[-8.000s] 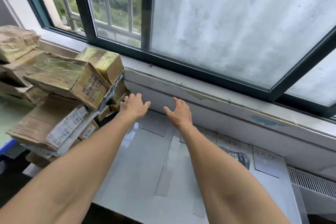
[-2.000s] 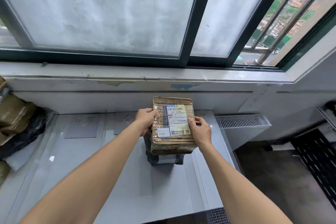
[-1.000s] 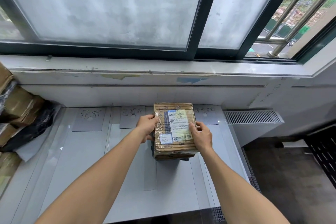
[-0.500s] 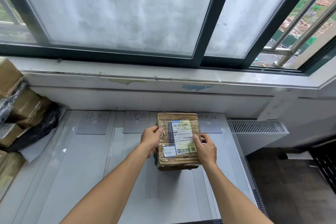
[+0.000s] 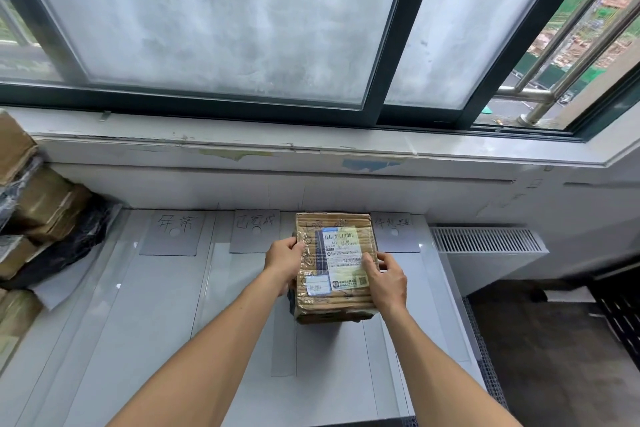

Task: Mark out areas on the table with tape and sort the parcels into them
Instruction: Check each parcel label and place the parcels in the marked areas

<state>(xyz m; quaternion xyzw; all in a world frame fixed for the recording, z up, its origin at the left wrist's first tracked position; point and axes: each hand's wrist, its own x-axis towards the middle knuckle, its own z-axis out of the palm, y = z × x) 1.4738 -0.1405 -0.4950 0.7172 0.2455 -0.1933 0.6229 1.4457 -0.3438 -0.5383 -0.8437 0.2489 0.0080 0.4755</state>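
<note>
left hand (image 5: 282, 262): fingers hidden behind parcel (image 5: 346, 305) | below left hand, under parcel: dark item (image 5: 291, 300) mostly covered, kind unclear | between the hands: shipping label (image 5: 343, 260), print too small to read | far left of left hand: pile of parcels (image 5: 41, 204) cut by frame edge | right hand (image 5: 386, 279): fingertips out of sight over parcel's side | forearms: cut by bottom edge

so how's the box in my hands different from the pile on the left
The held box is gripped by the left hand and right hand, label up; the pile sits untouched at the left edge. The held box is single; the pile is stacked, with black wrap. Both are taped brown cardboard.
</note>
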